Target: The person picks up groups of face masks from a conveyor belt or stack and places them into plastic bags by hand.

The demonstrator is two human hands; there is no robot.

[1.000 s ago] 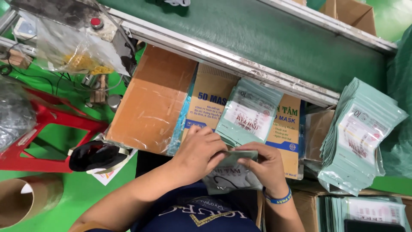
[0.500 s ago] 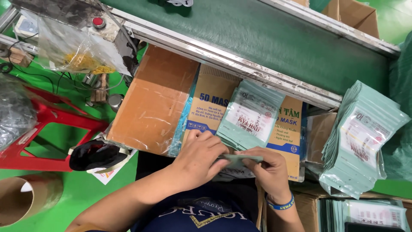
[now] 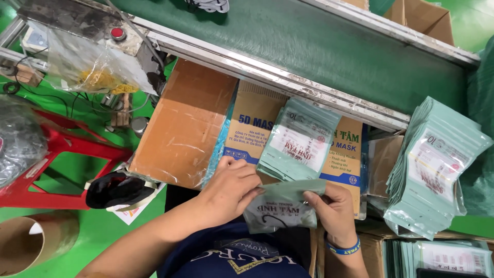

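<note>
Both my hands hold one pale green mask pouch (image 3: 280, 206) just above my lap. My left hand (image 3: 234, 185) pinches its left upper edge and my right hand (image 3: 332, 206) grips its right side. Dark masks show through the pouch's clear lower part. Just beyond my hands, a small pile of the same pouches (image 3: 301, 141) lies on a printed cardboard carton (image 3: 252, 128).
A tall stack of green pouches (image 3: 437, 164) leans at the right, with more pouches (image 3: 442, 257) in a box below. A green conveyor belt (image 3: 329, 46) runs across the top. A plain cardboard flap (image 3: 185, 123), a red stool (image 3: 56, 154) and a cardboard tube (image 3: 36, 244) stand at the left.
My hands have drawn the pouch a little toward me and turned its printed face up; the camera view has barely shifted.
</note>
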